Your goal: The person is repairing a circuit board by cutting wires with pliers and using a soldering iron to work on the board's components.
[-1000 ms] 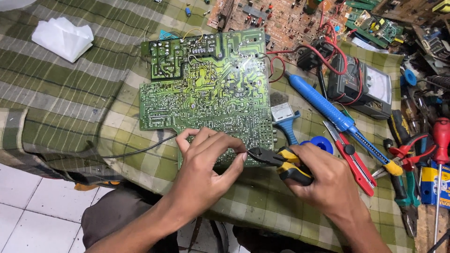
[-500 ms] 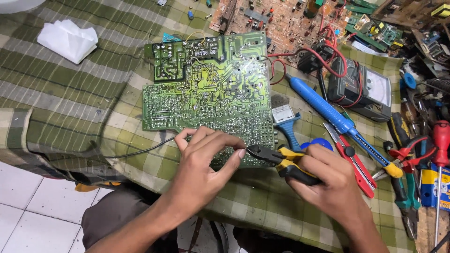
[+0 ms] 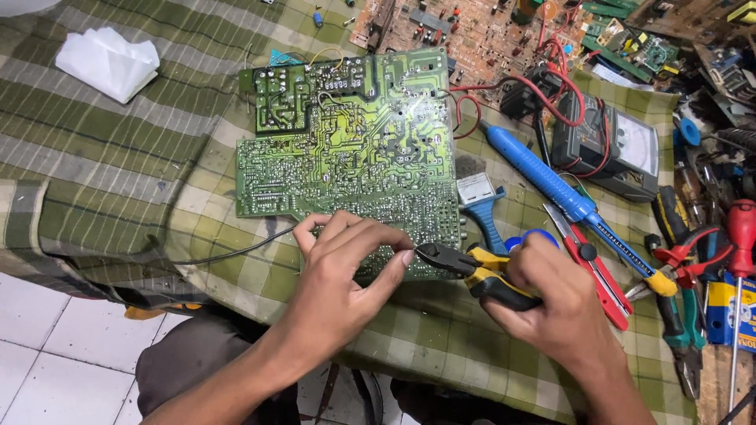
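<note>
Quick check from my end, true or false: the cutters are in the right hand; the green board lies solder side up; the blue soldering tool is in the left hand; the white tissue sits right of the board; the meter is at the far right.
1. Right hand holds the cutters. True.
2. Green board lies solder side up. True.
3. Left hand holds the blue soldering tool. False: the tool lies on the cloth, untouched.
4. White tissue sits right of the board. False: it lies far left.
5. Meter is at the far right. True.

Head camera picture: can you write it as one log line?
left hand: fingers pinching at edge of green circuit board | right hand: gripping yellow-handled cutters, tips at left fingertips | surface: checked cloth
</note>
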